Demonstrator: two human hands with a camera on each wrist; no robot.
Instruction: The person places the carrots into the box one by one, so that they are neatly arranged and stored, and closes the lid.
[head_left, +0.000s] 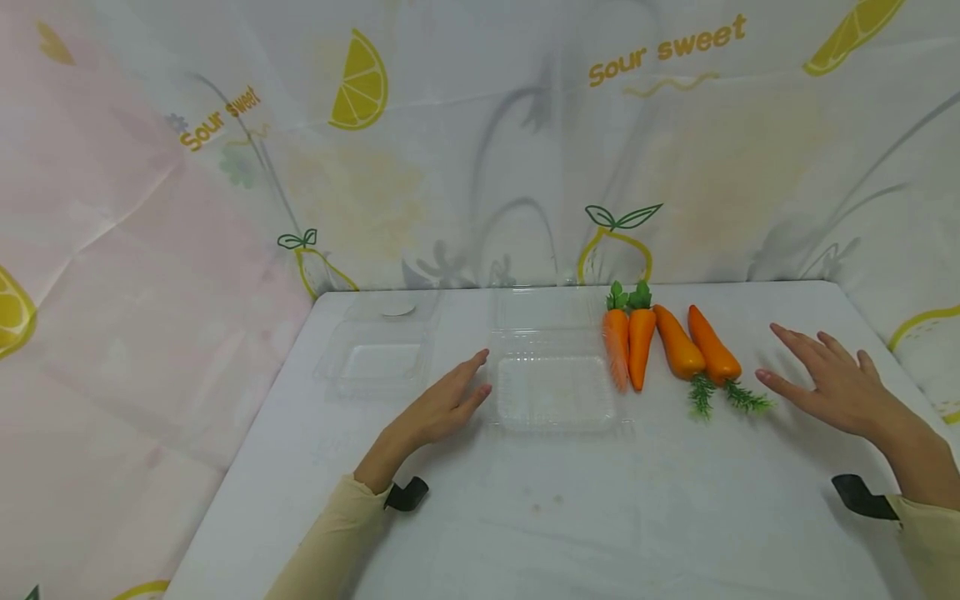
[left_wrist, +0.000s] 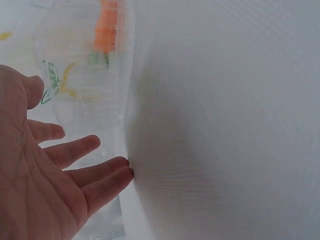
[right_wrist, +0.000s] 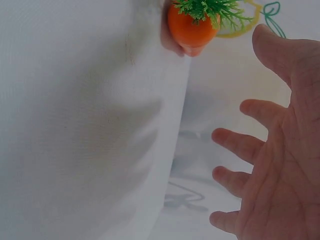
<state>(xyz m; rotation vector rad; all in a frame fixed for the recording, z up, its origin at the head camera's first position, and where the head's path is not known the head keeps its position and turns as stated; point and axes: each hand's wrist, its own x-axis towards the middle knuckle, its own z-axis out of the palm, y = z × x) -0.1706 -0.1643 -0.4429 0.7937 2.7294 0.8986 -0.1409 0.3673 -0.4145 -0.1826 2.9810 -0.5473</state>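
My left hand [head_left: 442, 406] is beside the left edge of a clear plastic box [head_left: 555, 396], fingers spread and holding nothing. That box lies with its lid [head_left: 547, 310] folded back behind it. On the right, my right hand [head_left: 836, 385] hovers with spread fingers, nearest to a carrot [head_left: 712, 346] whose green top points toward me. Beside it lies another orange carrot [head_left: 677, 343], its leaves also at the near end. Two slimmer carrots, one [head_left: 641, 346] and a paler one [head_left: 616, 333] by the box's right edge, have their leaves at the far end.
A second clear plastic box [head_left: 382, 367] lies open at the left of the white table [head_left: 570, 517], with a white round patch [head_left: 398, 309] on its lid. Behind the table's back edge hangs a lemon-print cloth [head_left: 450, 167]. Black wrist mounts [head_left: 407, 494] sit under the sleeves.
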